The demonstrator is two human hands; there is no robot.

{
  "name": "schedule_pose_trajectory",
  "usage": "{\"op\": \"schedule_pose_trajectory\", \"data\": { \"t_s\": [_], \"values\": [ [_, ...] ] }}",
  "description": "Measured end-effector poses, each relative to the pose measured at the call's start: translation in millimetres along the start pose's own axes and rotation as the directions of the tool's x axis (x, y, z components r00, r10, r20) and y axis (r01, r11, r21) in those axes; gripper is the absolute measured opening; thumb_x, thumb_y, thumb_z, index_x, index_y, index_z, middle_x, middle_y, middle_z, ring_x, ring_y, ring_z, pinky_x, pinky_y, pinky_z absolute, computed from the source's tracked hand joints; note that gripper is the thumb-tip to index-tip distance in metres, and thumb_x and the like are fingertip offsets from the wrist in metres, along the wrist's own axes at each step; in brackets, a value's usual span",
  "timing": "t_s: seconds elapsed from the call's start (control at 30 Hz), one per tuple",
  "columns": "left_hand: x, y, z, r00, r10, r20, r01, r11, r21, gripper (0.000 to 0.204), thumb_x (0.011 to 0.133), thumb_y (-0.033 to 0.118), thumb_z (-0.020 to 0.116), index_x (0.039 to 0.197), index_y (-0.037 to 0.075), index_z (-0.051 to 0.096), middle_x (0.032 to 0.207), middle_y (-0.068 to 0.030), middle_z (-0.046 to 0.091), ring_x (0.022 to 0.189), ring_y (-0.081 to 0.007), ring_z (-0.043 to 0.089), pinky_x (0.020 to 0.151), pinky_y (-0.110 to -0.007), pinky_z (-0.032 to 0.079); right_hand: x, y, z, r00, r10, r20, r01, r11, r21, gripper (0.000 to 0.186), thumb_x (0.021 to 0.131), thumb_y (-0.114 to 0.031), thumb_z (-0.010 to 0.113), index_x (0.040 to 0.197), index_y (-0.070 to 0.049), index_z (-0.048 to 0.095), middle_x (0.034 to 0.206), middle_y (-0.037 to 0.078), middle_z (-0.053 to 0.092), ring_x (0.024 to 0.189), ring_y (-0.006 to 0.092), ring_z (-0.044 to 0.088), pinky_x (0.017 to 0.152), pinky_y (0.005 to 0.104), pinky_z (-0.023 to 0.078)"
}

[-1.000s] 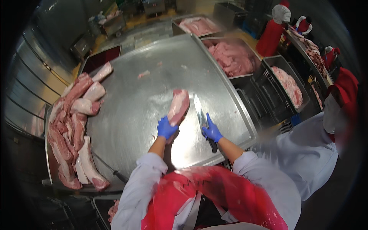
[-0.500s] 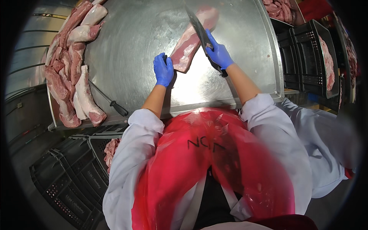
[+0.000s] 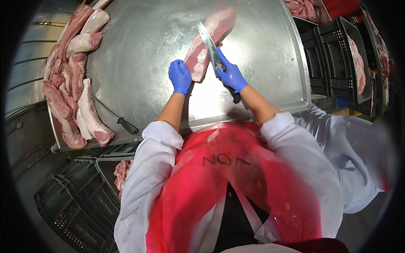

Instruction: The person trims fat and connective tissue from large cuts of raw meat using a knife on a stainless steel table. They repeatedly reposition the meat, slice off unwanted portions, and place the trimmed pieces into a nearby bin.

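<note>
Black plastic crates (image 3: 78, 211) stand at the lower left of the frame, and above them a heap of pork loins (image 3: 67, 80), deep pink with white fat, runs down the left side of a steel table (image 3: 143, 50). Just beside the heap lies a honing rod (image 3: 126, 125), its black handle toward the table's near edge. Below that edge, pale pink meat scraps (image 3: 122, 173) show in a crate, partly hidden by the white left sleeve (image 3: 143, 181).

At the centre, the blue-gloved left hand (image 3: 180, 76) has its fingers curled inward by the near end of a single pork loin (image 3: 197, 57); whether it grips the meat cannot be told. This loin lies slantwise in the upper middle, its far end toward the top edge. Across it points a long-bladed knife (image 3: 209, 44), tip to the upper left; contact between blade and meat cannot be made out. The gloved right hand (image 3: 232, 76) is closed around the knife's black handle, a finger stretched along the blade. A red plastic apron (image 3: 181, 202) fills the lower middle.

At the upper right, pink meat (image 3: 301, 8) sits in a metal tub, above stacked black crates (image 3: 333, 59) with paler meat (image 3: 358, 67). Another person's white clothing (image 3: 358, 156) shows at the right.
</note>
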State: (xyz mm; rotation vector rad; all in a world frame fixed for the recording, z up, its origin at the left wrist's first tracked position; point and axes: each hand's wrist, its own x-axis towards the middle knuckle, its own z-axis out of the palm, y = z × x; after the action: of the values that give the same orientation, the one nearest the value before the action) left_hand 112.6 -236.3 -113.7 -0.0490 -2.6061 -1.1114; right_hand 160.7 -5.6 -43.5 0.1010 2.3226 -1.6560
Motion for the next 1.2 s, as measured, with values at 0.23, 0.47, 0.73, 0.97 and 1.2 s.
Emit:
{"op": "schedule_pose_trajectory", "data": {
  "t_s": [0.23,0.47,0.73,0.97,1.2],
  "values": [
    [-6.8,-5.6,4.2,0.978,-0.123,-0.17,0.104,0.988,-0.116,0.02,0.097,0.018,0.048,0.099,0.001,0.06,0.088,-0.02,0.062,0.083,-0.038,0.06,0.078,-0.046,0.047,-121.3,15.9,8.6,0.983,0.092,0.159,-0.076,0.991,-0.108,0.077,0.094,-0.019,0.057,0.161,-0.02,0.019,0.086,0.022,0.069,0.076,0.0346,0.069,0.076,0.0386,0.053],
    [18.1,95.5,-27.3,0.947,0.308,0.091,-0.313,0.948,0.051,0.026,0.089,0.029,0.066,0.091,0.003,0.06,0.083,-0.0178,0.065,0.073,-0.0364,0.064,0.07,-0.05,0.05,-170.1,31.7,-45.9,0.981,-0.128,-0.149,0.115,0.989,-0.089,0.077,0.093,-0.014,0.058,0.161,-0.019,0.022,0.086,0.012,0.069,0.067,0.0237,0.063,0.076,0.0341,0.054],
    [41.9,81.2,-13.6,0.928,-0.101,0.358,0.042,0.985,0.168,0.03,0.083,0.028,0.068,0.077,-0.002,0.063,0.077,-0.0259,0.067,0.07,-0.0425,0.065,0.066,-0.049,0.051,-39.2,2.8,-87.2,0.951,-0.037,-0.308,0.136,0.942,0.307,0.08,0.094,-0.002,0.057,0.162,-0.024,0.02,0.088,0.001,0.059,0.065,0.0081,0.056,0.06,0.0248,0.052],
    [38.2,68.0,-18.4,0.892,-0.299,0.339,0.352,0.93,-0.109,0.024,0.082,0.018,0.07,0.072,-0.002,0.063,0.068,-0.0182,0.066,0.063,-0.0244,0.063,0.062,-0.04,0.05,45.8,-18.1,-6.3,0.993,-0.099,0.056,0.098,0.995,0.027,0.078,0.093,-0.017,0.056,0.16,-0.033,0.02,0.075,0.011,0.066,0.057,0.0171,0.063,0.058,0.032,0.056],
    [24.8,82.0,-28.3,0.859,-0.412,0.303,0.498,0.809,-0.313,0.029,0.092,0.019,0.067,0.072,0.0,0.061,0.063,-0.0076,0.062,0.059,-0.0112,0.055,0.055,-0.03,0.045,-23.3,18.3,-11.1,0.94,-0.111,0.322,0.196,0.95,-0.245,0.065,0.101,-0.034,0.044,0.16,-0.032,0.016,0.082,0.021,0.068,0.066,0.0332,0.068,0.064,0.0409,0.056]
  ]
}}
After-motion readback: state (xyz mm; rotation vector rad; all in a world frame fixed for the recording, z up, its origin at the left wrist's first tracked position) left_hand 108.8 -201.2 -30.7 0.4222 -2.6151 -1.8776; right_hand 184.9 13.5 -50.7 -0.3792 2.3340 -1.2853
